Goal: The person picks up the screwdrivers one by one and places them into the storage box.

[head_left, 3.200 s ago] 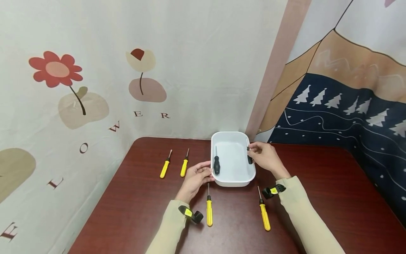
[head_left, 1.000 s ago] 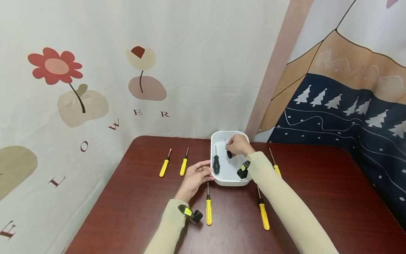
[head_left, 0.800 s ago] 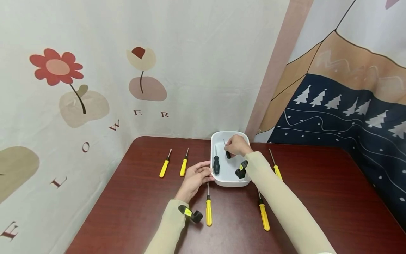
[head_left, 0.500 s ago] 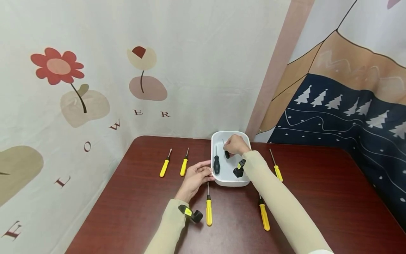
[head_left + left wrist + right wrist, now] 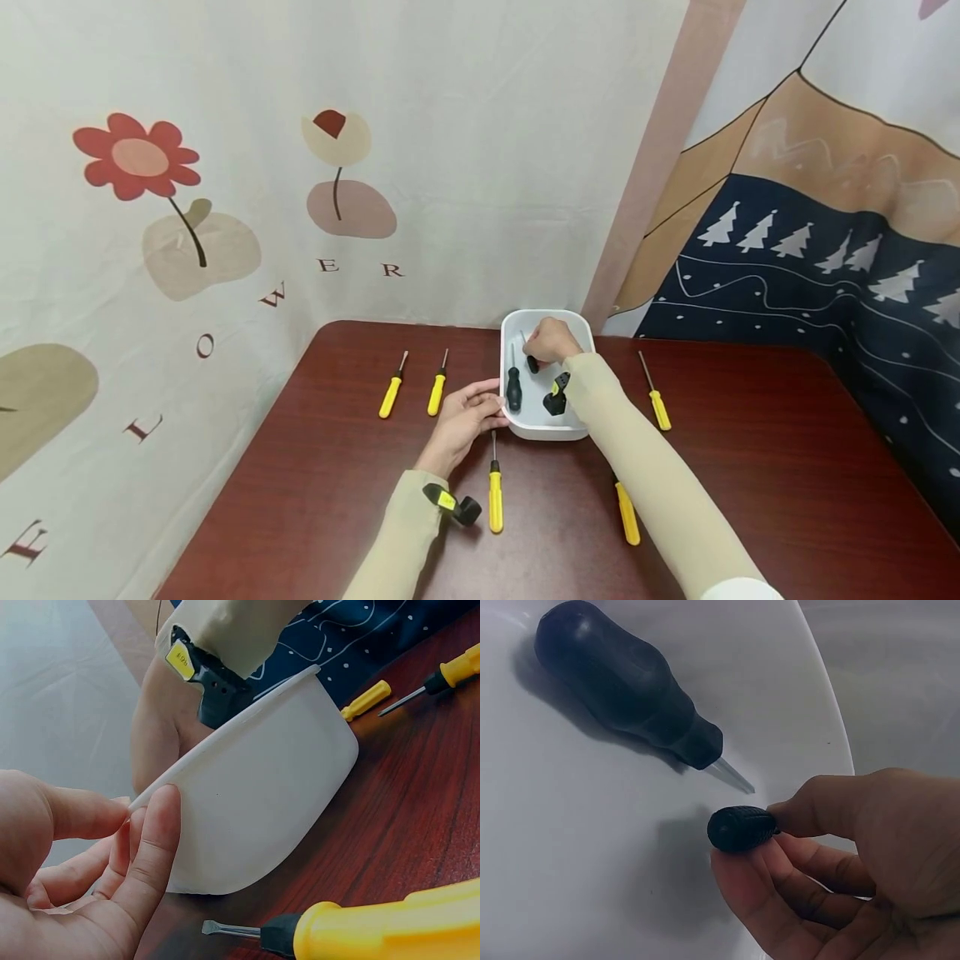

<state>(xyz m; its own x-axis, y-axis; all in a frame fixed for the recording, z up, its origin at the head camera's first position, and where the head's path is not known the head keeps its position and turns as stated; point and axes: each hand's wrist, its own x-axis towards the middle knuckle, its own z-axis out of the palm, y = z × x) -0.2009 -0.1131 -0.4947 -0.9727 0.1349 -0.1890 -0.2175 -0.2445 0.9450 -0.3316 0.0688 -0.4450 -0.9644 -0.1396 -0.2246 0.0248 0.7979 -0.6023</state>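
Note:
My left hand (image 5: pixel 461 421) holds the left side of a white plastic tub (image 5: pixel 546 434), its fingers at the rim and against the outer wall (image 5: pixel 255 802) in the left wrist view. Over the inside of that tub, my right hand (image 5: pixel 553 340) pinches a small black-handled screwdriver (image 5: pixel 532 365) between thumb and fingers. The right wrist view shows its ribbed black handle (image 5: pixel 739 829) end-on, just above the floor, its shaft hidden. Another black screwdriver (image 5: pixel 513 390) lies inside along the left wall, shaft pointing away from me.
Yellow-handled screwdrivers lie around the tub on the dark red table (image 5: pixel 337 467): two at the left (image 5: pixel 391 397) (image 5: pixel 437 393), one in front (image 5: pixel 496 500), one at the right (image 5: pixel 660 410). Under my right forearm, another yellow screwdriver (image 5: pixel 628 515) is partly covered. A curtain (image 5: pixel 450 167) hangs behind.
With the black screwdriver in its fingers, my right hand has moved left from the tub's right rim to beside the lying screwdriver. My left hand has stayed at the tub's left side.

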